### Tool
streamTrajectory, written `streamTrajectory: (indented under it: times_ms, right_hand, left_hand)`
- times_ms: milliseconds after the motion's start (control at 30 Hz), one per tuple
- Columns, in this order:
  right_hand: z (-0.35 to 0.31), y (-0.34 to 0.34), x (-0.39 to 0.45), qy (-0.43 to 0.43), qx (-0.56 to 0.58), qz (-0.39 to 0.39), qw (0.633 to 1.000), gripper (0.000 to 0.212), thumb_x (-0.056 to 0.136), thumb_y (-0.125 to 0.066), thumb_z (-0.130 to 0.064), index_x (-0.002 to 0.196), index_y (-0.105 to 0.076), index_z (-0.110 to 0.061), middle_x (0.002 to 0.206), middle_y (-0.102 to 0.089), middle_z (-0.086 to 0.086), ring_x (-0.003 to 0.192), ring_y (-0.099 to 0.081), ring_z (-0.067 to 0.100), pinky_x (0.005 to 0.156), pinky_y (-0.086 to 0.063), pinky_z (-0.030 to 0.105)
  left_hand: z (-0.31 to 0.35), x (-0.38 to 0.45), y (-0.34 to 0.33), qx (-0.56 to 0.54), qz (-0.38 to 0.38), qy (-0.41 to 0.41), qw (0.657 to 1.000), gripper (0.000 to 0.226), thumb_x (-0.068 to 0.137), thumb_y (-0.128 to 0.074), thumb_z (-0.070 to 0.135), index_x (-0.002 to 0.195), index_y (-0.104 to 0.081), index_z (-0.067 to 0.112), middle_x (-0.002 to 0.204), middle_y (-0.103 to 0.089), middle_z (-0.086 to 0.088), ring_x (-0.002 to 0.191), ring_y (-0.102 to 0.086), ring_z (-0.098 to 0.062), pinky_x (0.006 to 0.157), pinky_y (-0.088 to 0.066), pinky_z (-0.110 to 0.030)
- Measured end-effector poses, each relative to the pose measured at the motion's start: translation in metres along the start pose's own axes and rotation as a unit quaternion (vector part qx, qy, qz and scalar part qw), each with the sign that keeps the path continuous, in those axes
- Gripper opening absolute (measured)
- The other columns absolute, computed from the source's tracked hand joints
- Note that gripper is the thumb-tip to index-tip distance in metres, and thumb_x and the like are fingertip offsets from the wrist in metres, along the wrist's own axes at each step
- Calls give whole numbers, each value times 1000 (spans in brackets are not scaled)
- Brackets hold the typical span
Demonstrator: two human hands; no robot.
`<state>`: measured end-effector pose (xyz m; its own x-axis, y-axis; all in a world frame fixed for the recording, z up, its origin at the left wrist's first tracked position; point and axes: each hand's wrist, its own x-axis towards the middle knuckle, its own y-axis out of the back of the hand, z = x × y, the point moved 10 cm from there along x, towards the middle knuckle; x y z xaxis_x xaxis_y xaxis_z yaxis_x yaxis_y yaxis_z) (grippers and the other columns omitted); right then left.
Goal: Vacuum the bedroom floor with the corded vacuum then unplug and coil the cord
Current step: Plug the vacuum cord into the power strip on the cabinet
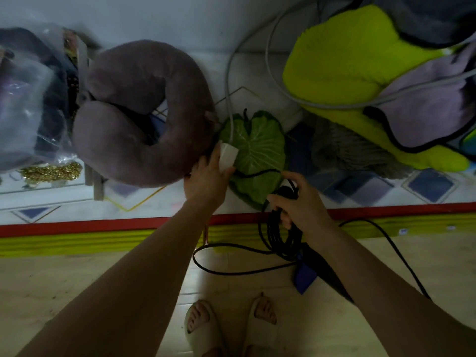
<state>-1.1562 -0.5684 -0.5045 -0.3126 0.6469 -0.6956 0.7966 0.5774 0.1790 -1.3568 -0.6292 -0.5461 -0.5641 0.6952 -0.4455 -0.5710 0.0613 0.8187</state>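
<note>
Black cord (279, 235) is held in hanging coils by the right hand (301, 204), its free end running up-left to the white socket block (228, 156) gripped by the nearer left hand (206, 180).

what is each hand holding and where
The right hand grips the black cord at the top of its hanging loops. The left hand holds the white power strip by its near end.

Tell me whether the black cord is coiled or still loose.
Partly coiled. The right hand grips several loops of the black cord, while a loose length trails across the floor.
</note>
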Motion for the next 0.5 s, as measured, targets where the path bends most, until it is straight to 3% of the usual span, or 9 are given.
streamTrajectory:
  times_ms: [100, 200, 267, 333, 400, 433, 467, 500]
  right_hand:
    - [24, 11, -12, -47, 35, 14, 998, 55, 88, -69, -9, 136, -46, -21, 56, -60, 4, 39, -46, 14, 42, -39, 25]
    - [45, 23, -32, -87, 67, 59, 992, 72, 90, -67, -11, 148, -26, -19, 57, -59, 8, 44, -51, 19, 47, -42, 29]
    - [50, 23, -43, -99, 53, 49, 993, 65, 90, -66, -6, 144, -32, -15, 59, -58, 8, 50, -51, 21, 52, -43, 30]
    - [50, 22, -53, -105, 13, 30, 994, 50, 90, -64, -2, 134, -45, -15, 67, -59, 8, 53, -52, 19, 54, -44, 28]
    - [46, 20, -62, -95, -12, 20, 995, 45, 89, -64, -1, 129, -50, -15, 80, -59, 9, 57, -54, 17, 55, -45, 28]
    - [43, 16, -62, -89, -20, 11, 996, 43, 89, -64, -1, 126, -51, -16, 83, -59, 10, 58, -55, 17, 56, -45, 28]
    - [41, 11, -65, -84, -19, 3, 996, 41, 89, -64, -2, 125, -51, -18, 84, -59, 11, 58, -56, 18, 57, -45, 30]
    - [39, 6, -66, -84, -5, -3, 996, 39, 90, -62, -3, 124, -51, -18, 86, -60, 12, 61, -57, 20, 59, -46, 31]
  left_hand:
    - [-2, 8, -1, -22, -54, 20, 998, 64, 98, -38, 48, 152, -13, 24, 146, -36, -13, 129, -39, -34, 99, -37, -47]
    - [-13, 8, 9, 12, -88, 34, 995, 58, 99, -40, 45, 145, -28, 12, 141, -44, -14, 125, -46, -33, 96, -39, -44]
    - [-14, 4, 17, 45, -105, 22, 993, 57, 98, -44, 41, 144, -29, 11, 139, -46, -14, 123, -48, -32, 95, -41, -43]
    - [1, -16, 32, 51, -67, -11, 996, 59, 95, -51, 34, 145, -28, 12, 139, -43, -15, 123, -46, -34, 94, -41, -43]
    - [31, -53, 52, -7, 18, -88, 996, 56, 91, -56, 24, 142, -35, 13, 135, -43, -12, 121, -44, -31, 95, -41, -41]
    - [42, -73, 52, -52, 25, -119, 991, 49, 91, -56, 22, 137, -42, 15, 131, -48, -9, 118, -47, -28, 95, -43, -39]
    - [45, -94, 50, -123, 10, -115, 986, 37, 93, -55, 22, 129, -49, 16, 125, -55, -6, 114, -53, -24, 93, -46, -38]
    - [39, -114, 42, -221, -34, -56, 973, 24, 95, -52, 24, 118, -55, 17, 116, -62, -6, 107, -59, -23, 90, -50, -39]
